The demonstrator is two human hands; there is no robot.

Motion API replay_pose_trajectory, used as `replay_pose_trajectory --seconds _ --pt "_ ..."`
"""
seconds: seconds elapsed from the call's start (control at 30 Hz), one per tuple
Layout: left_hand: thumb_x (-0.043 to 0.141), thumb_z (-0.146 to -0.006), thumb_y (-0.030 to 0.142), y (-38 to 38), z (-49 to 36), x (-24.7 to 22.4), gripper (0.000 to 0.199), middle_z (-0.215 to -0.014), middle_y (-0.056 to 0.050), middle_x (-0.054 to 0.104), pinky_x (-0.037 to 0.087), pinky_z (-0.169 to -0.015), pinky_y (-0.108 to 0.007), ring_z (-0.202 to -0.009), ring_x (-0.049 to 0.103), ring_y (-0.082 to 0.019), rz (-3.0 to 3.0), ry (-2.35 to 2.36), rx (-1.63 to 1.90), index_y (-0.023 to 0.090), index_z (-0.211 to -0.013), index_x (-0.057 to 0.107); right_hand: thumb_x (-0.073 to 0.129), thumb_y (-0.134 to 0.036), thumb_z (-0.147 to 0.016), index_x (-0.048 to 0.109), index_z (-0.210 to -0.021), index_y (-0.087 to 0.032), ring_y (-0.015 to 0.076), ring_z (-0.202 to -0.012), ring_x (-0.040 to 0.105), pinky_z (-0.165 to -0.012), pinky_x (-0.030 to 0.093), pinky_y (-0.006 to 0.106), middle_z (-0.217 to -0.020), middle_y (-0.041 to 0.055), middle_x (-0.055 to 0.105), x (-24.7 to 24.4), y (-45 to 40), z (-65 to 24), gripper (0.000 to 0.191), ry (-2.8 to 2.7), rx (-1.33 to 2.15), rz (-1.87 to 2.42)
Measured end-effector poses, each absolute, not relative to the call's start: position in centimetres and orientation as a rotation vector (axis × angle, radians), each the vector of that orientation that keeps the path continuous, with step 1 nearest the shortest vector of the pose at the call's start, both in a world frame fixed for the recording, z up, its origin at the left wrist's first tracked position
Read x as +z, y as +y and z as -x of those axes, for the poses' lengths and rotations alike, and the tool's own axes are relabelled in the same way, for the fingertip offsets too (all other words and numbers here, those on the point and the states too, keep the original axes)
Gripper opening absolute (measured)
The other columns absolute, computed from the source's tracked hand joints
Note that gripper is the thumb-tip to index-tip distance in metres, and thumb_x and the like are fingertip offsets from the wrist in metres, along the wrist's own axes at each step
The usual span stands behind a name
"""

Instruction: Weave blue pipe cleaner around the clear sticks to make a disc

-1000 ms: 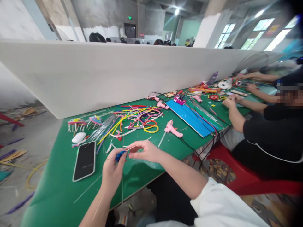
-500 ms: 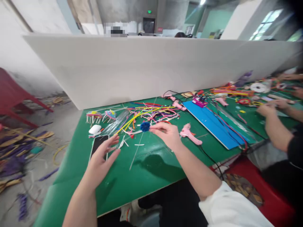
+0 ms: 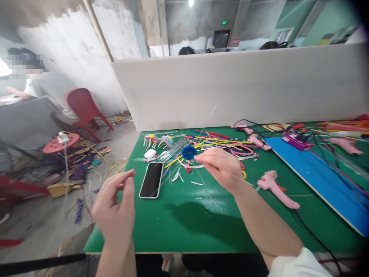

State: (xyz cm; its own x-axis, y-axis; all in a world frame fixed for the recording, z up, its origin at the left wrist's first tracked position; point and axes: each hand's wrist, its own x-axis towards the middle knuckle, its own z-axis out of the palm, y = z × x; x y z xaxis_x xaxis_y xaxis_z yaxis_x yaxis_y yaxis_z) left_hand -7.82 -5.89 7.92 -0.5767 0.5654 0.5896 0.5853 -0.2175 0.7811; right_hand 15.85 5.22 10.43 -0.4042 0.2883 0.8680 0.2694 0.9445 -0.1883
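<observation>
A round, fuzzy dark-blue piece, looking like coiled pipe cleaner [image 3: 189, 153], is pinched at its right edge by my right hand [image 3: 223, 167]. It hangs above the table, over a heap of coloured pipe cleaners [image 3: 221, 140]. My left hand [image 3: 115, 209] is raised at the table's left edge, thumb and fingertips brought together. Whether anything thin lies between them I cannot make out. Between my hands a phone [image 3: 151, 181] lies flat on the green table [image 3: 173, 227], nearer the left hand. A pink glue gun [image 3: 278, 188] rests to the right of my right hand.
Two small striped figures with white legs, one of them a figure [image 3: 150, 141] at far left, stand near a white case [image 3: 150, 154]. A blue board [image 3: 319, 181] carries a purple box [image 3: 296, 141] with cables. A white partition [image 3: 230, 88] closes the back.
The view has swung left. My left hand has gone from spread fingers over the phone to a pinch, farther left of it. The right hand still holds the blue piece.
</observation>
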Motion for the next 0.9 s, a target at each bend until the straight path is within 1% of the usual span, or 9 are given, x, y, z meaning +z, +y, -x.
replay_pose_trajectory --seconds 0.07,0.13,0.23,0.37,0.47,0.53,0.7,0.8,0.9 --pt "0.059 -0.08 0.033 -4.8 8.7 7.9 0.021 -0.089 -0.004 0.069 0.049 -0.072 -0.027 -0.081 0.063 -0.017 1.474 -2.087 -2.093 0.019 -0.091 0.069 0.058 -0.006 -0.081 0.065 -0.097 -0.021 0.0122 -0.085 0.064 -0.077 0.053 0.028 -0.087 0.001 0.071 10.2 5.6 -15.8 0.024 -2.019 0.069 0.393" --pt "0.06 -0.078 0.036 -3.5 9.3 7.4 0.021 -0.082 -0.004 0.07 0.049 -0.066 -0.024 -0.076 0.064 -0.016 1.553 -2.191 -2.292 0.018 -0.084 0.07 0.06 -0.006 -0.08 0.066 -0.096 -0.021 0.0123 -0.086 0.064 -0.078 0.053 0.028 -0.089 0.0013 0.07 9.9 5.9 -15.7 0.024 -2.017 0.129 0.407" --pt "0.063 -0.076 0.037 -1.9 9.3 6.3 0.024 -0.08 -0.004 0.071 0.048 -0.066 -0.023 -0.076 0.065 -0.016 1.631 -2.338 -2.464 0.016 -0.086 0.07 0.059 -0.006 -0.08 0.068 -0.093 -0.021 0.0125 -0.084 0.065 -0.075 0.054 0.027 -0.089 0.0023 0.071 9.5 6.1 -15.6 0.022 -2.003 0.247 0.428" --pt "0.063 -0.077 0.039 -1.6 8.4 5.5 0.029 -0.088 -0.007 0.072 0.049 -0.07 -0.024 -0.085 0.066 -0.018 1.917 -2.385 -2.471 0.017 -0.096 0.068 0.06 -0.008 -0.08 0.069 -0.094 -0.021 0.0136 -0.082 0.066 -0.074 0.055 0.028 -0.086 0.0021 0.071 9.0 6.2 -15.4 0.021 -2.052 0.302 0.385" --pt "0.063 -0.077 0.04 -2.0 8.1 5.9 0.033 -0.1 -0.01 0.07 0.051 -0.076 -0.028 -0.095 0.065 -0.022 2.058 -2.367 -2.367 0.016 -0.099 0.068 0.06 -0.01 -0.081 0.068 -0.098 -0.022 0.0138 -0.083 0.066 -0.077 0.054 0.03 -0.087 0.0014 0.071 8.7 6.3 -15.4 0.022 -2.089 0.322 0.371" --pt "0.062 -0.078 0.04 -2.4 8.1 6.4 0.033 -0.103 -0.01 0.07 0.052 -0.078 -0.031 -0.096 0.065 -0.023 2.186 -2.401 -2.189 0.016 -0.101 0.068 0.059 -0.013 -0.082 0.068 -0.098 -0.023 0.0138 -0.084 0.065 -0.077 0.054 0.03 -0.088 0.0014 0.071 8.4 6.5 -15.4 0.021 -2.105 0.364 0.376" --pt "0.061 -0.08 0.039 -3.0 7.8 7.1 0.035 -0.099 -0.009 0.072 0.054 -0.075 -0.032 -0.093 0.067 -0.024 2.562 -2.383 -1.75 0.019 -0.109 0.066 0.056 -0.017 -0.085 0.067 -0.098 -0.023 0.0134 -0.086 0.065 -0.077 0.054 0.03 -0.091 0.0017 0.072 8.4 6.4 -15.3 0.019 -2.191 0.409 0.352" --pt "0.063 -0.079 0.034 -3.1 7.1 6.7 0.036 -0.093 -0.007 0.073 0.055 -0.072 -0.031 -0.086 0.068 -0.021 2.543 -2.23 -1.634 0.02 -0.112 0.064 0.056 -0.014 -0.084 0.067 -0.097 -0.021 0.0129 -0.085 0.065 -0.076 0.053 0.028 -0.092 0.0037 0.071 8.6 5.7 -15.0 0.018 -2.211 0.381 0.303" --pt "0.062 -0.08 0.025 -2.9 6.4 6.1 0.026 -0.085 -0.005 0.073 0.054 -0.068 -0.027 -0.075 0.068 -0.017 2.477 -1.904 -1.592 0.02 -0.105 0.067 0.058 -0.012 -0.082 0.067 -0.098 -0.019 0.0128 -0.085 0.064 -0.076 0.053 0.028 -0.093 0.005 0.07 8.8 4.8 -14.8 0.02 -2.204 0.362 0.21"
